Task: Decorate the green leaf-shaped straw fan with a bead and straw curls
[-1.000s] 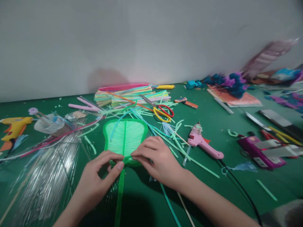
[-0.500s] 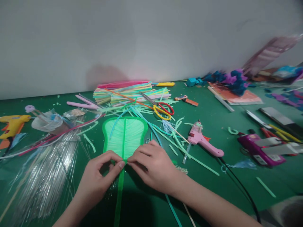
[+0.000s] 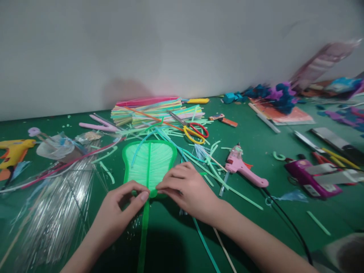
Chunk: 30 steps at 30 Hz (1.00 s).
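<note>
Both hands have crept back up a touch since half a second ago, and the pinch sits right at the neck of the green leaf (image 3: 149, 163) now. I've got the left hand (image 3: 118, 216) with thumb and forefinger narrowed on the leaf's base, the right hand (image 3: 189, 191) pressing it from the other side — fingertips almost meeting. Stem (image 3: 143, 235) runs back beneath my fingers. I'd press evenly and keep the joint flat — the pink glue gun (image 3: 244, 170) waits just beyond my right knuckles.

Left hand (image 3: 119, 212): lower centre-left, fingers curled, thumb and forefinger pinched together.
Right hand (image 3: 187, 189): centre frame, palm down, fingertips meeting the left's.
Forearms: entering from bottom edge.
</note>
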{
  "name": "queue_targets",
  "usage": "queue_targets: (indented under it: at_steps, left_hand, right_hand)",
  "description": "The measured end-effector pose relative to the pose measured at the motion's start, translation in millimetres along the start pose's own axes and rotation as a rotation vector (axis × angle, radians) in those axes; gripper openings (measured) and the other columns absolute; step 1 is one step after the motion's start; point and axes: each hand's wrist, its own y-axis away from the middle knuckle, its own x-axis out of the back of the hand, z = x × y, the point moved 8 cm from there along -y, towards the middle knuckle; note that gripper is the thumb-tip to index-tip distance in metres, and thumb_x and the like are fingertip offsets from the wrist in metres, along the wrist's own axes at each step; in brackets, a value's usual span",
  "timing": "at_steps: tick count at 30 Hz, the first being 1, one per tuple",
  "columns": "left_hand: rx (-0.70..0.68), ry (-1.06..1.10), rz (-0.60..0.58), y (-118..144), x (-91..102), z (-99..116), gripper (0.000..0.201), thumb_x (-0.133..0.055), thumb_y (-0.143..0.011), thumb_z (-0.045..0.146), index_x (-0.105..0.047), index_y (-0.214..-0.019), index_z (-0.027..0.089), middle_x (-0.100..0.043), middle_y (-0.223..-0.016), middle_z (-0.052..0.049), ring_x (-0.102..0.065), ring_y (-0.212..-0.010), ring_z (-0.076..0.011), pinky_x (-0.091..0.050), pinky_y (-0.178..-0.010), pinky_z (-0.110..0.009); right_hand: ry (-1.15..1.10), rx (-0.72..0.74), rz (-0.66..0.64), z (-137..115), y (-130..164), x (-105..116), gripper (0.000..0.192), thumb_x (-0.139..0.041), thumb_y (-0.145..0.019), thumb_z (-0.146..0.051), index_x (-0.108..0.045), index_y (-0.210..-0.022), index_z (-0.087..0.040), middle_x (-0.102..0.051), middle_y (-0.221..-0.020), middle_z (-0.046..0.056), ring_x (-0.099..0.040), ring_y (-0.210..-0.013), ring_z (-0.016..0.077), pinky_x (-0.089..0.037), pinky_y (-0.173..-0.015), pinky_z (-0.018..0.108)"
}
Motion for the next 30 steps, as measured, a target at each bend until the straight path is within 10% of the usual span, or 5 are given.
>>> queue_targets:
  at_steps: [10,16,24,30]
  left_hand:
    - [-0.038,-0.035,-0.214,2,-23.4,1,0.025,-0.055,-0.087,0.038,-0.063,-0.072,0.02,-0.057,-0.068,0.001,-0.052,-0.065,-0.0139,-0.04,-0.06,-0.024]
    - [-0.015,0.083,-0.038,1,-10.5,3,0.023,-0.06,-0.083,0.036,-0.065,-0.069,0.019,-0.058,-0.068,0.0,-0.051,-0.062,-0.0125,-0.04,-0.058,-0.022]
    - [0.002,0.224,0.153,5,-6.9,-1,0.022,-0.064,-0.083,0.039,-0.066,-0.072,0.019,-0.06,-0.071,0.001,-0.055,-0.064,-0.0118,-0.042,-0.055,-0.02]
    - [-0.119,-0.157,0.131,5,17.5,-1,0.024,-0.057,-0.089,0.042,-0.071,-0.084,0.023,-0.068,-0.085,-0.001,-0.062,-0.078,-0.0161,-0.046,-0.068,-0.025]
  right_hand:
    - [0.008,0.094,-0.004,-12,3,-4,0.009,-0.063,-0.092,-0.025,-0.071,-0.092,-0.022,-0.069,-0.086,0.0,-0.059,-0.081,0.0126,-0.034,-0.082,0.032]
    - [-0.024,0.039,-0.002,-13,4,-1,0.012,-0.06,-0.093,-0.021,-0.072,-0.096,-0.019,-0.069,-0.084,0.002,-0.06,-0.08,0.014,-0.036,-0.076,0.031]
    - [-0.338,-0.346,0.158,4,9,-11,0.006,-0.069,-0.085,-0.016,-0.074,-0.084,-0.019,-0.071,-0.077,0.001,-0.064,-0.075,0.0134,-0.044,-0.072,0.025]
    - [-0.466,-0.595,-0.117,29,2,-32,0.005,-0.069,-0.082,-0.02,-0.074,-0.08,-0.019,-0.073,-0.078,-0.001,-0.064,-0.073,0.0132,-0.045,-0.066,0.023]
